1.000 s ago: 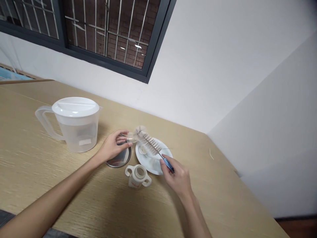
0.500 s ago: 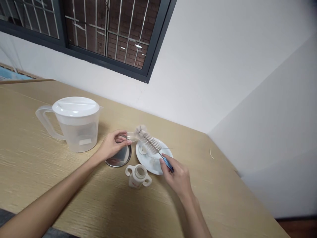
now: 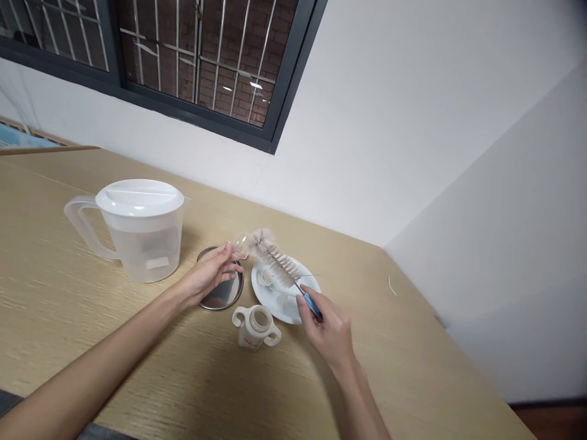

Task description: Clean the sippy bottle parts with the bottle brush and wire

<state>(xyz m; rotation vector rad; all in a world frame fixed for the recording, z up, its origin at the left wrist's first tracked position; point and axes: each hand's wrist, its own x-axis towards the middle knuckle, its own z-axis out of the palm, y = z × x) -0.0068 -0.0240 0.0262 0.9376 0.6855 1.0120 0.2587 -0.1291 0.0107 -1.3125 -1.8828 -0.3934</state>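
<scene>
My left hand (image 3: 213,274) pinches a small clear dome-shaped cap (image 3: 241,246) between thumb and fingertips, above a round metal tray (image 3: 223,296). In my right hand (image 3: 328,327) is a bottle brush (image 3: 280,263), gripped by its blue handle. The brush's round white bristle tip is close beside the cap; whether they touch I cannot tell. Beneath the brush lies a white plate (image 3: 293,310) with a small ring-shaped part (image 3: 264,278) and other pale pieces on it. A baby bottle (image 3: 255,329) with two handles stands upright and uncapped between my hands.
To the left stands a lidded plastic pitcher (image 3: 145,244) with liquid in it. A thin pale strip (image 3: 391,285) lies on the wooden table (image 3: 367,360) at the right. Behind the table are a white wall (image 3: 348,153) and a barred window (image 3: 202,67).
My left hand has shifted its grip and turned the clear cap, so its dome now faces more upward. The right hand and brush have hardly moved.
</scene>
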